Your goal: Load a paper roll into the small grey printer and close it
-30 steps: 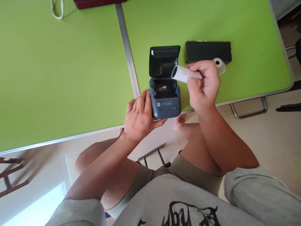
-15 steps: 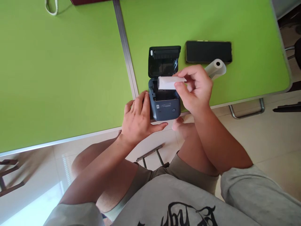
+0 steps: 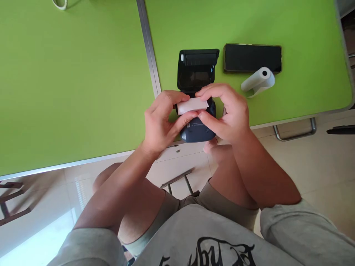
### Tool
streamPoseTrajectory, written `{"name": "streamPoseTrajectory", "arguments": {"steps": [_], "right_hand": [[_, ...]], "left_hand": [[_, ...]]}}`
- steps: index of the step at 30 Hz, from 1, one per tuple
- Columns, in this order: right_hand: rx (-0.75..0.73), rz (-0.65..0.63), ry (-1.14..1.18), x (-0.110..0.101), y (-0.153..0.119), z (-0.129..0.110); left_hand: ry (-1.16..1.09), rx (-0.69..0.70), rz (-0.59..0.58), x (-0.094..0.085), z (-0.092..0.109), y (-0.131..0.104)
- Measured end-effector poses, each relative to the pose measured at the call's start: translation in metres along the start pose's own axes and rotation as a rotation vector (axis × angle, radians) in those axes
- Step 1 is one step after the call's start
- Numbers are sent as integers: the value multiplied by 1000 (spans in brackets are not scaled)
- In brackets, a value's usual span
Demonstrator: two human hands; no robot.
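A small dark blue-grey printer (image 3: 197,133) stands at the table's front edge with its lid (image 3: 197,69) raised. Above its open bay is a small white paper roll (image 3: 192,106), gripped from both ends. My left hand (image 3: 163,120) has its thumb and fingers closed around the roll's left part. My right hand (image 3: 229,111) pinches the right part, near a torn-looking paper edge. The two hands and the roll hide most of the bay. I cannot tell whether the roll touches the printer.
A larger white paper roll (image 3: 257,82) lies right of the printer, partly unrolled. Behind it rests a black phone (image 3: 252,58). A metal strip (image 3: 149,44) crosses the green table (image 3: 83,81). A white loop (image 3: 60,4) shows at the far left.
My left hand has left the printer's side and taken hold of the paper roll's left end. My right hand has brought the roll slightly lower and left. The view has shifted a little.
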State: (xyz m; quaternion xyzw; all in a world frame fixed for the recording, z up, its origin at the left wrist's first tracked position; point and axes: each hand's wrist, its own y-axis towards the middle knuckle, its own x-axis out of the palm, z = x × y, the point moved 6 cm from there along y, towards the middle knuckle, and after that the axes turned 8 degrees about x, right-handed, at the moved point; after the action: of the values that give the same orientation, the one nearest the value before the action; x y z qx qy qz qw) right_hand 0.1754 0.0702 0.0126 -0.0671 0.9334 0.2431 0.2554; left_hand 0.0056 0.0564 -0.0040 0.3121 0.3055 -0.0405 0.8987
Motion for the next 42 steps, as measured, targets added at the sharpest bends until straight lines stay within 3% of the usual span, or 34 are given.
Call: {"name": "streamPoseTrajectory", "arguments": {"steps": [6,15,19,22,27,31,35,42], "right_hand": [[-41,-48,55,5,2,10],[-59,106,64,-8,7,22],[66,45,43,-3,7,36],[65,-6,46,1,7,36],[40,-29,52,4,8,33],[33,-32,63,5,9,33],[89,-64,71,2,8,32],[83,-279,104,-1,-3,21]], "left_hand": [[0,38,-28,5,0,2],[-3,16,-12,3,-1,2],[51,-17,30,0,-3,0],[71,-70,40,0,-8,0],[-6,-85,-62,11,-17,2],[-29,-70,-58,13,-19,1],[-64,-140,-47,12,-20,0],[-255,-152,-52,16,-29,0]]}}
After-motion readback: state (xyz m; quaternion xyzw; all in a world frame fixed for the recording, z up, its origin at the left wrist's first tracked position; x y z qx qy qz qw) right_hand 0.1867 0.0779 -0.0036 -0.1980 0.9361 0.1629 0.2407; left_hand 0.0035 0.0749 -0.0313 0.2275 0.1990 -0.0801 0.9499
